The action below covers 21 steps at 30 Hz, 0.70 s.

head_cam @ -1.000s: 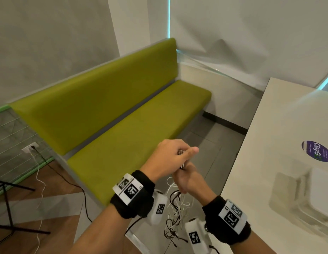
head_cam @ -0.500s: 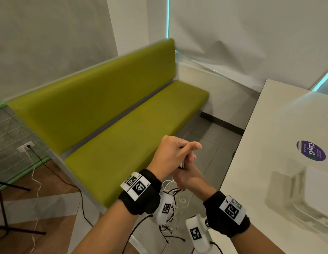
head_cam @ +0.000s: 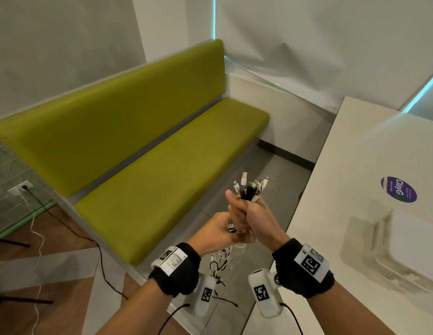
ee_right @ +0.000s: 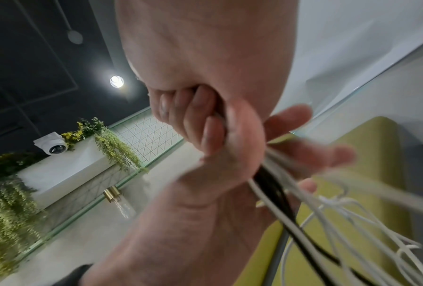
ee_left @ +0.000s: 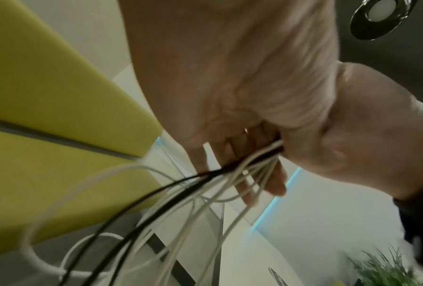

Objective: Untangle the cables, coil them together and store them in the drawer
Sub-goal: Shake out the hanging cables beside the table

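Over on the left, the green bench (head_cam: 162, 165) sits clear of the action, so it doesn't matter yet. Left hand (head_cam: 220, 232) is just under the other one with its fingers (ee_left: 274, 185) loosely curled around the cables (head_cam: 225, 262), which dangle down in a black-and-white mess of loops. Right hand (head_cam: 253, 215) is fisted tight around the plug ends (head_cam: 250, 187), which fan out above the knuckles. I'd keep that top fist locked and let the lower hand slide down like a comb, easing knots out rather than yanking. Table (head_cam: 355, 238) is on the right; no drawer visible, so coiling and storing come later.
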Motion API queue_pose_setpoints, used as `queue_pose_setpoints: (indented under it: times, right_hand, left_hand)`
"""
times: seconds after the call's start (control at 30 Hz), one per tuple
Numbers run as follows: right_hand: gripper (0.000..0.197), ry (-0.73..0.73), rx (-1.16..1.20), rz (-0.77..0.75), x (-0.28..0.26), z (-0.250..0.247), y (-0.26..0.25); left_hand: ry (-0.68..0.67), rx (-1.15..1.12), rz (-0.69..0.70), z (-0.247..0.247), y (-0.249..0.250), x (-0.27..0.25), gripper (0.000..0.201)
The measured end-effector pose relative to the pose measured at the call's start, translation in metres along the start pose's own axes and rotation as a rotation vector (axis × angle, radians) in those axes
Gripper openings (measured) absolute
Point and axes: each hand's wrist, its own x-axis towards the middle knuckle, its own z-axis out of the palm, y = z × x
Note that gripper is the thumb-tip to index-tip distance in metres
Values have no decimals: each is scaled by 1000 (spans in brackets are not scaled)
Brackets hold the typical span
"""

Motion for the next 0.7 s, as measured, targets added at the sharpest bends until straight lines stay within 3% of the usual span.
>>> queue_pose_setpoints:
  times: [0.07, 0.27, 0.43, 0.6, 0.7]
  right_hand:
    - [51, -35, 18, 6, -3, -3, -2]
    - [50, -98, -93, -55, -4, -11, -16]
    - [51, -84, -5, -126, -11, -22, -40]
    - [50, -98, -61, -190, -17, -16, -50]
    - [48, -84, -143, -196, -11, -11, -47]
  left_hand:
    - [9, -16, 18, 7, -3, 4, 9]
    - [114, 184, 152, 10, -26, 16, 28]
    - [243, 91, -9, 4, -75, 10, 55]
    - [191, 280, -170, 4, -113, 8, 50]
    - [143, 446, -141, 4, -119, 24, 42]
